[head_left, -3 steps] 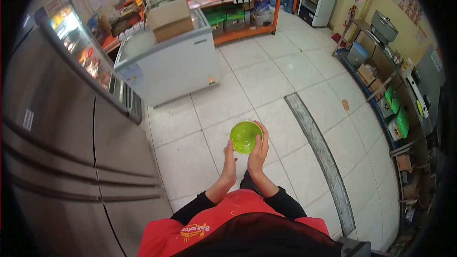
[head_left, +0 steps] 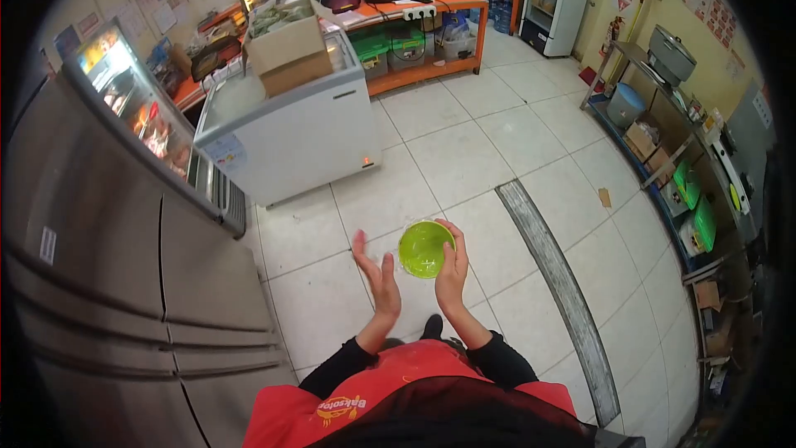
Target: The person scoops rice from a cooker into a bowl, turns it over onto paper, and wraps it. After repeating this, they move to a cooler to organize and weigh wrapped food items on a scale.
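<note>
A green bowl [head_left: 424, 250] is held out in front of my body, its open side facing up toward me. Clear, shiny plastic film shows around its rim and inside it. My right hand [head_left: 452, 270] grips the bowl's right side, thumb over the rim and fingers around the outside. To the left of the bowl, my left hand [head_left: 379, 278] is apart from it, with thumb and fingers spread and nothing in them.
A steel refrigerator [head_left: 91, 257] stands close on my left. Ahead is a white chest freezer [head_left: 307, 141] with a cardboard box [head_left: 290, 50] on top. A metal drain strip [head_left: 560, 282] crosses the tiled floor. Shelving [head_left: 643, 141] lines the right wall.
My left hand has come off the bowl and moved left, its fingers spreading. My right hand still holds the bowl. The view has tilted slightly up.
</note>
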`<state>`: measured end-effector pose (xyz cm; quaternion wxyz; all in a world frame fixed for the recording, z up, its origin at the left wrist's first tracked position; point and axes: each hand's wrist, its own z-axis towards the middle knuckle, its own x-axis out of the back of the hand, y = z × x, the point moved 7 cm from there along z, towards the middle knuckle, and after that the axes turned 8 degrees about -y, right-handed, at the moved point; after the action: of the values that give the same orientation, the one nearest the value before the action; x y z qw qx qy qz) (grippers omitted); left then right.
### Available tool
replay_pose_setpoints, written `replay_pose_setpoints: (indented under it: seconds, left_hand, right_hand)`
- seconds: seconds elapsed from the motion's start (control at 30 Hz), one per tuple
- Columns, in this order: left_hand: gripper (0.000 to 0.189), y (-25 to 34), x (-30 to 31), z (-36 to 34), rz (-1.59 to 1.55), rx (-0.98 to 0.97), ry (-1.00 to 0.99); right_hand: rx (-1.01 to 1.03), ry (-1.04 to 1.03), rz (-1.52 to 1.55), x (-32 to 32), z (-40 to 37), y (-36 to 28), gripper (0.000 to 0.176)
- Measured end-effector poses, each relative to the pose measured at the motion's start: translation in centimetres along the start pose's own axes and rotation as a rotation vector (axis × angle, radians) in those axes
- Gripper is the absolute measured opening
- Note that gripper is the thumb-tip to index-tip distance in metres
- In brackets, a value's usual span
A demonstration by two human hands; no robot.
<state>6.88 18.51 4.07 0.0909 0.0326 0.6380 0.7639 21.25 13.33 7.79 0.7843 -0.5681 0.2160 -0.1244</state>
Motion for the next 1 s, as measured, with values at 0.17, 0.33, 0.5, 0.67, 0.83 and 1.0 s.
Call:
replay_pose_setpoints:
  seconds: [0.17,0.33,0.5,0.67,0.83,1.0]
  left_hand:
    - [0.054,2.8,-6.3,12.1,0.062,-0.244,-0.319]
    - [0.053,-1.8,-8.8,24.2,-0.351,-0.133,-0.117]
    - [0.053,-5.0,-11.1,38.0,-0.464,-0.068,0.056]
    - [0.054,-6.5,-15.2,51.6,-0.521,-0.067,-0.002]
    - [0.053,-8.5,-19.8,62.1,-0.503,-0.060,-0.033]
    - [0.047,-9.4,-24.4,74.4,-0.069,-0.278,-0.158]
  right_hand:
    - [-0.097,-0.150,0.097,-0.8,10.6,2.9,0.032]
    - [-0.180,-0.099,0.325,-2.7,23.3,8.4,0.034]
    - [-0.190,0.025,0.550,-5.6,36.7,12.8,0.040]
    - [-0.036,0.086,0.657,-6.4,51.2,14.2,0.033]
    - [-0.015,0.070,0.850,-5.0,62.8,17.8,0.037]
    - [-0.191,-0.129,0.658,-2.4,76.9,21.2,0.044]
